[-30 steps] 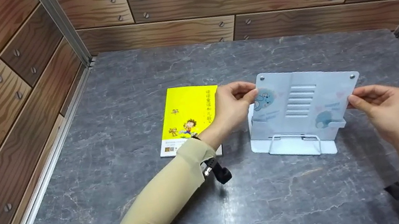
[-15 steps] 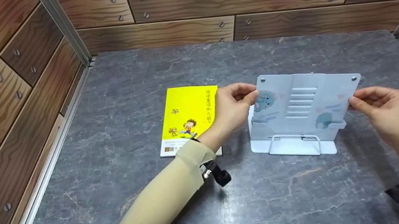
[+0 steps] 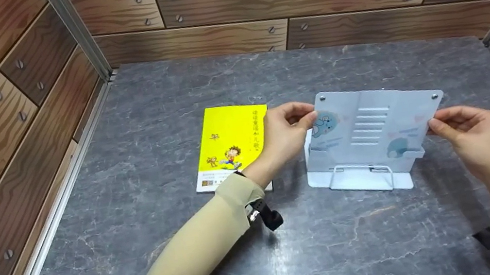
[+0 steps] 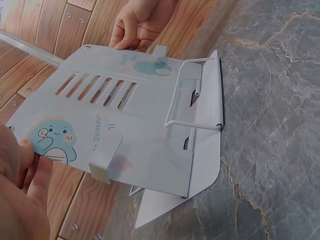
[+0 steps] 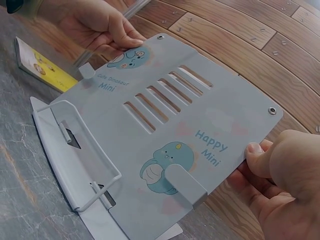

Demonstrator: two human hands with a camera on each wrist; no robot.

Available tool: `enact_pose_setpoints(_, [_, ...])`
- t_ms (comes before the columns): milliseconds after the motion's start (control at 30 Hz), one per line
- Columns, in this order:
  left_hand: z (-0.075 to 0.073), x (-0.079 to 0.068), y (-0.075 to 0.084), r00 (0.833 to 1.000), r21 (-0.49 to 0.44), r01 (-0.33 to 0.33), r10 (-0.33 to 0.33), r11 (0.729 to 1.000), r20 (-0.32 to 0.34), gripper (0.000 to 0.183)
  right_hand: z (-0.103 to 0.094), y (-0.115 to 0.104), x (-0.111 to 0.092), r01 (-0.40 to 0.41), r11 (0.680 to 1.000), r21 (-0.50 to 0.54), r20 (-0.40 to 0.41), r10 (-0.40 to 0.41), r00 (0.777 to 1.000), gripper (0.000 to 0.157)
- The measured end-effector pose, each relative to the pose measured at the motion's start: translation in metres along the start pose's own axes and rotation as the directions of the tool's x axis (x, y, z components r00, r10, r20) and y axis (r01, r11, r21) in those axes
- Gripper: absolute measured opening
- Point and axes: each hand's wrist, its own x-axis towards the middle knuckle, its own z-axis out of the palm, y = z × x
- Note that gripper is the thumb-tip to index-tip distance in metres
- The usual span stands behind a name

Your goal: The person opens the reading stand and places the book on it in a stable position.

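A pale blue book stand [image 3: 370, 122] with dinosaur pictures and slots stands on the table, its back plate tilted up from a white base [image 3: 360, 180]. The left hand [image 3: 286, 131] pinches the plate's left edge between thumb and fingers. On the opposite edge, the right hand [image 3: 472, 131] pinches the plate in the same way. A wire bracket [image 4: 192, 92] rises from the base in the left wrist view. Two page clips sit on the plate's sides, one clip [image 5: 185, 185] near the right hand. Beside the left forearm lies a yellow book [image 3: 230, 135], partly covered by that hand.
The grey marbled table [image 3: 154, 250] reaches to wood-patterned walls [image 3: 224, 5] at the back and sides. A metal rail [image 3: 53, 197] runs along the left edge. The book lies flat left of the stand.
The stand's back plate has tipped slightly from its angle a second ago, and the right hand has shifted very slightly with it. Both hands keep their grip; the book stays put.
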Motion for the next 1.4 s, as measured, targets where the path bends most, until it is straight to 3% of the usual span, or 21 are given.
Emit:
enact_pose_setpoints(367, [-0.0008, -0.0016, 0.0017, 1.0, 0.022, -0.028, 0.028, 0.999, -0.002, 0.006, 0.0004, -0.0016, 0.0001, -0.011, 1.0, 0.018, 0.01, 0.011, 1.0, 0.015])
enact_pose_setpoints(1200, [0.004, 0.0039, 0.0044, 1.0, 0.051, 0.006, -0.004, 0.999, -0.03, 0.005, 0.0032, 0.0004, -0.005, 0.017, 0.999, -0.043, -0.037, -0.019, 0.999, 0.011])
enact_pose_setpoints(1400, [0.0041, 0.0044, 0.0019, 0.999, 0.069, -0.029, 0.031, 0.997, -0.029, 0.005, 0.0026, 0.0012, -0.006, 0.04, 0.999, -0.03, -0.034, -0.041, 0.999, 0.014])
